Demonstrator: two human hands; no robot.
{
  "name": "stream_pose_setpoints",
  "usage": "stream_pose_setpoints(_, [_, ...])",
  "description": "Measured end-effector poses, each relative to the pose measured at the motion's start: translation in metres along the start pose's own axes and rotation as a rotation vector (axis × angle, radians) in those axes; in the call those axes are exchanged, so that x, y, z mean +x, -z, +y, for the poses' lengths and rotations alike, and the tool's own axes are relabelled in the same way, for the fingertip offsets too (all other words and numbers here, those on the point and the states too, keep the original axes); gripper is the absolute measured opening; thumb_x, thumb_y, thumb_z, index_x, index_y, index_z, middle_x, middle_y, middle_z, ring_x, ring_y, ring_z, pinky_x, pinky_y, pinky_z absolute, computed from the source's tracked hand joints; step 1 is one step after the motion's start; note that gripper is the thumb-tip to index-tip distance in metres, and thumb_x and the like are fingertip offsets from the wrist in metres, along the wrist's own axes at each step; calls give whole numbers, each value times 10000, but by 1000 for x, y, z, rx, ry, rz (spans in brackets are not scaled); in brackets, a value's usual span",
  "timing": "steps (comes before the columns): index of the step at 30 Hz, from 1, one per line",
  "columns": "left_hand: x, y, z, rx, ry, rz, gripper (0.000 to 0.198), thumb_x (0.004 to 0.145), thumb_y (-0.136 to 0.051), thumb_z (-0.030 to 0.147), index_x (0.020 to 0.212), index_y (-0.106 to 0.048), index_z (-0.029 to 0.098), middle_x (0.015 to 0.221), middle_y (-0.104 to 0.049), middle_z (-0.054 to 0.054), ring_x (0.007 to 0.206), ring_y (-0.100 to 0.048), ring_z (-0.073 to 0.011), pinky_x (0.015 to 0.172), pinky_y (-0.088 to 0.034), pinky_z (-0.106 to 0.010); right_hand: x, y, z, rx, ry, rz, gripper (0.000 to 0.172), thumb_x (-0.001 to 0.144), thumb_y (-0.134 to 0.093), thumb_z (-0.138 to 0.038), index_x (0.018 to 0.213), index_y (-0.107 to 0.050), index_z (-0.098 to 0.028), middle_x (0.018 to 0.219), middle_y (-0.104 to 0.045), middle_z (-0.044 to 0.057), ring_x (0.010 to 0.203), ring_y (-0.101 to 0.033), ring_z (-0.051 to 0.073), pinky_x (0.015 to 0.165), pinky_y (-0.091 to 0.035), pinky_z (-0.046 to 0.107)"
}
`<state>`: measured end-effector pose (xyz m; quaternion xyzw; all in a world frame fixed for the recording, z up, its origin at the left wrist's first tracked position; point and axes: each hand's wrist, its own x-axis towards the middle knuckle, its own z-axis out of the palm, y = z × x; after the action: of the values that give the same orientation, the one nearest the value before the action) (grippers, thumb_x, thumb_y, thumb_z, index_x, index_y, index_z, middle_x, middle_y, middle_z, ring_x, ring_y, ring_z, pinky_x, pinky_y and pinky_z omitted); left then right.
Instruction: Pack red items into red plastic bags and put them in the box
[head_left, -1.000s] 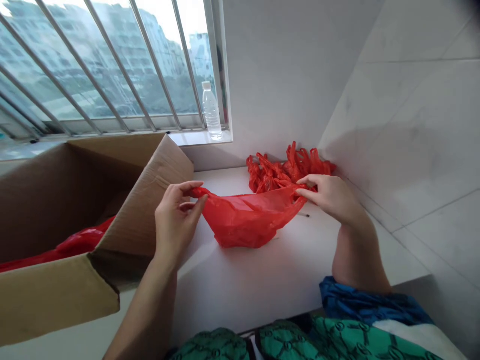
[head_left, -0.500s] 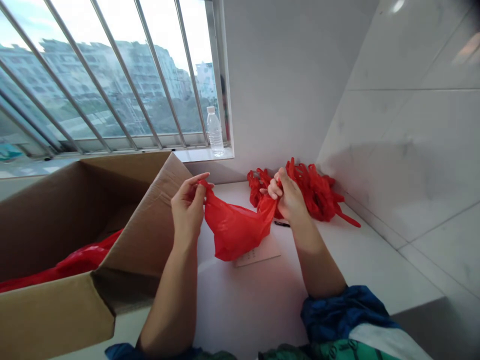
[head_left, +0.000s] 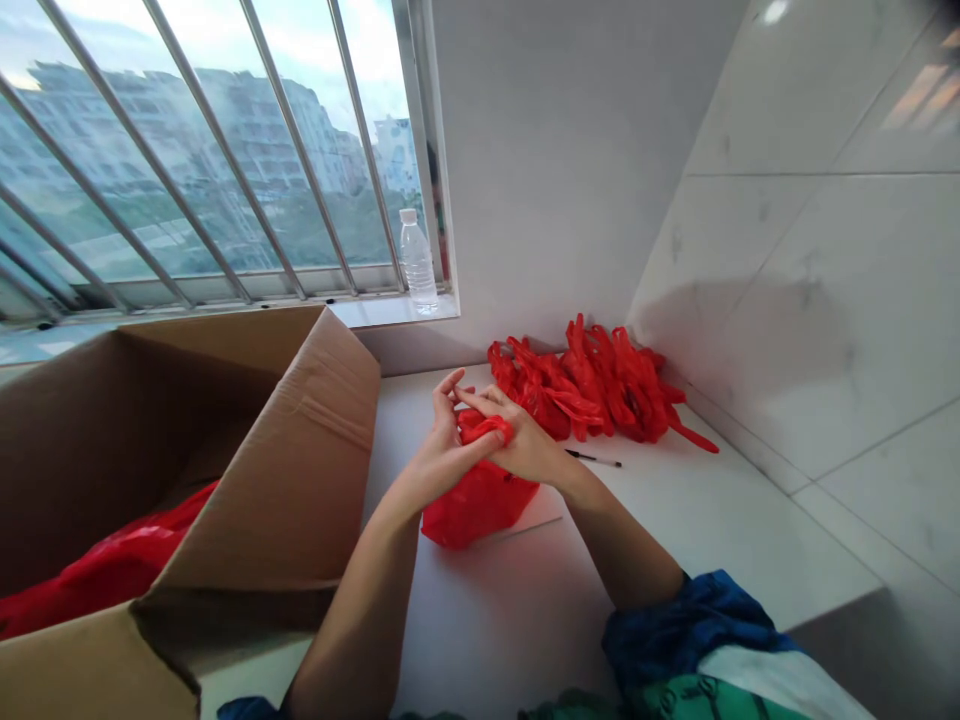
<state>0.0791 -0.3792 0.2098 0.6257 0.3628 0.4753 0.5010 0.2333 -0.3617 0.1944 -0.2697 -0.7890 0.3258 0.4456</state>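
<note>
A red plastic bag (head_left: 480, 508) hangs below my two hands, its bottom close to the white table (head_left: 517, 620). My left hand (head_left: 448, 440) is closed on the bag's gathered top, thumb pressed across the red plastic. Against it, from the right, my right hand (head_left: 517, 435) grips the same top, and the fingers of both hands meet. Part of the gathered plastic is hidden between the fingers. Under the bag, the edge of a flat pale sheet (head_left: 536, 527) shows. Just right of my right wrist lies a black pen (head_left: 596, 459).
Several red bags (head_left: 615, 385) with looped handles are heaped at the table's back right, by the tiled wall (head_left: 825, 330). An open cardboard box (head_left: 300, 450) on the left holds red plastic (head_left: 112, 550). A clear bottle (head_left: 418, 265) stands on the sill of the barred window.
My hands, apart before with the bag's two ends stretched between them, have come together at its top. The bag now hangs slightly lower, and more of the pen shows.
</note>
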Motion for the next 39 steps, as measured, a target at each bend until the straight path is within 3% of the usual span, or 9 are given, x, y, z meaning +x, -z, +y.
stream_pose_setpoints(4, [-9, 3, -5, -71, 26, -86, 954, 826, -734, 320, 1518, -77, 359, 1286, -557, -97, 1115, -609, -216, 921, -497, -343, 3, 6, 7, 82, -37, 110, 431, 951, -459, -238, 1357, -578, -315, 1048, -552, 22, 1019, -582, 156, 1020, -442, 365])
stream_pose_setpoints(7, [-6, 8, -10, 22, 45, -122, 734, 858, -694, 363, 1472, -303, 275, 1062, -661, -72, 916, -649, -197, 786, -510, -309, 3, 12, 9, 122, -94, 123, 495, 945, -411, -236, 1419, -503, -340, 1140, -559, 19, 1097, -550, 166, 1071, -403, 383])
stream_pose_setpoints(10, [0, 12, -19, 170, 25, -77, 344, 881, -640, 412, 1118, -608, 166, 891, -664, -52, 777, -608, -166, 671, -475, -257, 0, 16, 6, 97, -106, 123, 552, 933, -408, -252, 1478, -409, -341, 1249, -534, 29, 1195, -499, 184, 1127, -347, 426])
stream_pose_setpoints(16, [6, 9, -30, 121, -103, 16, 244, 939, -517, 396, 990, -603, 173, 889, -655, -33, 776, -576, -161, 702, -470, -262, -6, 11, 2, -58, -174, 116, 766, 844, -663, -476, 1510, -334, -292, 1372, -412, 91, 1295, -442, 243, 1108, -372, 445])
stream_pose_setpoints(20, [4, 4, -28, 285, -143, -99, 241, 948, -526, 395, 944, -627, 176, 877, -651, -24, 812, -568, -169, 761, -456, -278, -2, 4, 9, -47, -217, 245, 554, 935, -495, -549, 1420, -507, -282, 1254, -509, 68, 1217, -521, 216, 1130, -327, 417])
stream_pose_setpoints(25, [4, 2, -31, -3, 46, -244, 282, 896, -631, 418, 1059, -614, 188, 958, -662, -24, 846, -611, -170, 727, -480, -264, 5, 5, 19, 358, -273, 246, 429, 949, -444, -494, 1188, -709, -255, 1115, -685, 41, 1150, -590, 211, 1076, -388, 376])
stream_pose_setpoints(29, [8, 4, -41, -298, 190, -103, 260, 849, -692, 384, 1025, -614, 210, 934, -679, -14, 800, -639, -155, 710, -491, -257, 6, 14, 30, 576, -367, 288, 386, 876, -584, -496, 1095, -726, -212, 909, -720, 51, 831, -648, 186, 823, -526, 336])
stream_pose_setpoints(35, [17, 8, -45, -533, 309, 109, 196, 727, -742, 296, 837, -639, 172, 736, -655, -1, 634, -593, -132, 604, -465, -244, 0, 34, 23, 228, -162, -48, 329, 931, -556, -477, 961, -749, -212, 1017, -630, 54, 843, -609, 154, 818, -524, 327])
stream_pose_setpoints(39, [18, 6, -43, -502, 219, 99, 193, 747, -739, 299, 850, -655, 159, 750, -667, -4, 661, -596, -116, 626, -454, -216, -3, 31, 17, -254, -13, 19, 207, 947, -553, -304, 900, -733, -213, 1022, -579, 59, 930, -594, 176, 848, -499, 337])
